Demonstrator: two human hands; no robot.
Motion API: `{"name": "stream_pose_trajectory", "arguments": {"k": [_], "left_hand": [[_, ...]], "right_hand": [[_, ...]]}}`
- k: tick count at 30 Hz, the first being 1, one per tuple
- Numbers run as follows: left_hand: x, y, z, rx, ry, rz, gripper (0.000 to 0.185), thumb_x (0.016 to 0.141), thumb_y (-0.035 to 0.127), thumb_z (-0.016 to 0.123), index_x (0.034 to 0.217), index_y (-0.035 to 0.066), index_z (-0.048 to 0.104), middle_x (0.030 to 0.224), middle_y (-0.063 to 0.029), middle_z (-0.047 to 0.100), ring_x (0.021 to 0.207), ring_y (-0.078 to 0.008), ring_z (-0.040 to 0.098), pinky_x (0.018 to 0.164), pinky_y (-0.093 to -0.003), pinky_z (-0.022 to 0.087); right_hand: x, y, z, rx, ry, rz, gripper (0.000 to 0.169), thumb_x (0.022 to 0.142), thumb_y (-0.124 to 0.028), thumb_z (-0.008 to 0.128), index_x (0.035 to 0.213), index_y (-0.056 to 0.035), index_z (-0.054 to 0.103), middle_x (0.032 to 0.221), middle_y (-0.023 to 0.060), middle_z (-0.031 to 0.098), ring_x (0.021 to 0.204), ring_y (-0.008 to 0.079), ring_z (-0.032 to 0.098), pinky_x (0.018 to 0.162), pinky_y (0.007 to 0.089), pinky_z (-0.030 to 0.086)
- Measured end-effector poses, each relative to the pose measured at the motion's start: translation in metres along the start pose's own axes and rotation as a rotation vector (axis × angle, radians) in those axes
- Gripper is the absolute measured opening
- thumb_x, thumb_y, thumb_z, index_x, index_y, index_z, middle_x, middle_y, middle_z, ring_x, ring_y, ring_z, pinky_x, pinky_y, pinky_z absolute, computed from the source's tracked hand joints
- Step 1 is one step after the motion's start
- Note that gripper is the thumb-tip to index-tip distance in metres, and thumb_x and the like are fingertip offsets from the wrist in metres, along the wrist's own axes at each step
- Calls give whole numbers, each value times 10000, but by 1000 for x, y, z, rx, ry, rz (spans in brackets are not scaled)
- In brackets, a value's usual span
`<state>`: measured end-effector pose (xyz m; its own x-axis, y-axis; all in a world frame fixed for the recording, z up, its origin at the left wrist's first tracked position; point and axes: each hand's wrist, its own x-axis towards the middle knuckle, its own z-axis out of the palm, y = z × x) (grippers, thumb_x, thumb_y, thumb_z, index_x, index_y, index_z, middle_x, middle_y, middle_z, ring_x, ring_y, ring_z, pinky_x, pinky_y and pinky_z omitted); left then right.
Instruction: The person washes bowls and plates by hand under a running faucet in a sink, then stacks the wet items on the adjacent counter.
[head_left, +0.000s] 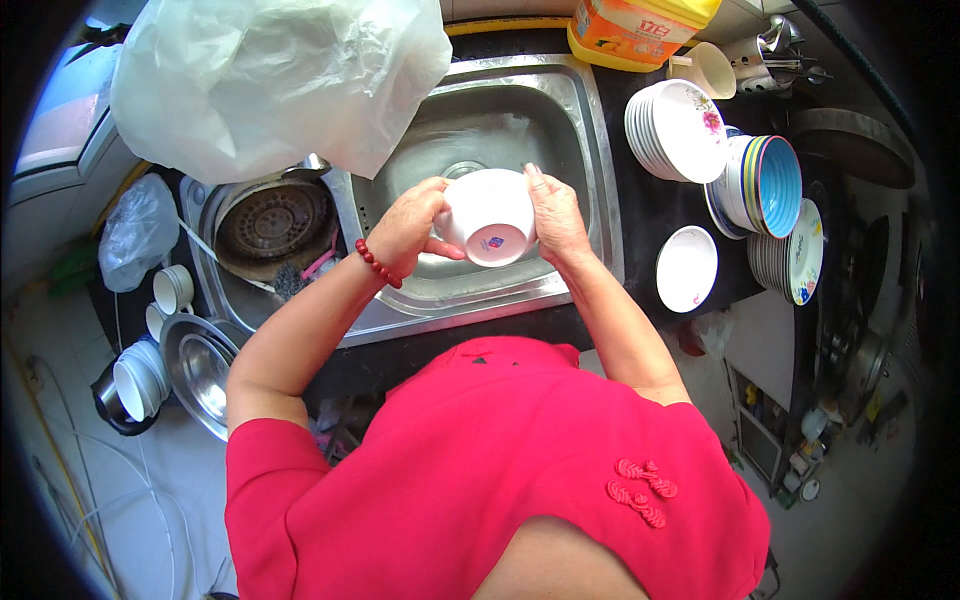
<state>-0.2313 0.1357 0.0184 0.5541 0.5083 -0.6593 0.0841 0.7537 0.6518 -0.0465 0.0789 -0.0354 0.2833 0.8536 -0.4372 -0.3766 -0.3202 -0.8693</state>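
Observation:
Between my two hands a white bowl (490, 210) is held over the metal sink basin (420, 289), tilted so that its base with a small printed mark faces me. My left hand (417, 225), with a red bead bracelet on the wrist, grips the bowl's left side. At the right side of the bowl, my right hand (553, 214) holds it with the thumb near the far edge. The inside of the bowl is hidden. A round drain shows just beyond it. Right of the sink, a single white dish (686, 268) lies on the black counter.
A large plastic bag (277, 82) overhangs the sink's far left. Stacked plates (686, 131), colourful bowls (778, 186) and floral plates (805, 253) stand right. A yellow detergent jug (637, 34) is behind. Metal basins (196, 367), white bowls (139, 381) and cups (173, 289) sit left.

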Motion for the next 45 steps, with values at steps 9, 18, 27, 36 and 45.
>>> {"name": "stream_pose_trajectory", "arguments": {"k": [9,18,27,36,45], "left_hand": [[70,-35,-13,-175,203,-363,679,873,571,340,1349,98,238,1377,-167,206,1257,-409,240,767,-681,377],[125,-98,-23,-395,369,-176,663,630,-124,421,1267,34,332,1248,-178,432,1075,-359,481,828,-526,447],[139,-122,-28,725,671,381,454,715,-88,471,1152,31,507,999,-194,607,899,-313,596,797,-347,456],[145,-158,-12,-273,553,-273,212,797,40,608,988,-6,527,796,-119,614,673,-223,618,450,-301,497],[130,-149,-32,140,343,-584,172,807,148,625,889,13,557,606,-80,575,475,-155,565,326,-256,411]], "right_hand": [[28,64,-17,-433,-5,-77,355,866,-314,539,746,17,585,601,74,523,588,110,431,553,304,390],[18,63,-29,-1049,-519,-394,159,792,-204,583,800,-52,629,761,149,609,745,301,598,672,406,446],[29,114,-51,-1255,54,-389,285,761,-213,616,999,-61,575,894,153,597,786,303,591,661,435,466],[42,96,-55,-152,213,696,242,805,-127,577,960,6,446,623,113,536,385,150,502,272,270,322],[20,76,-31,-357,32,690,281,789,17,405,1066,65,420,649,161,561,408,195,544,273,314,378]]}}
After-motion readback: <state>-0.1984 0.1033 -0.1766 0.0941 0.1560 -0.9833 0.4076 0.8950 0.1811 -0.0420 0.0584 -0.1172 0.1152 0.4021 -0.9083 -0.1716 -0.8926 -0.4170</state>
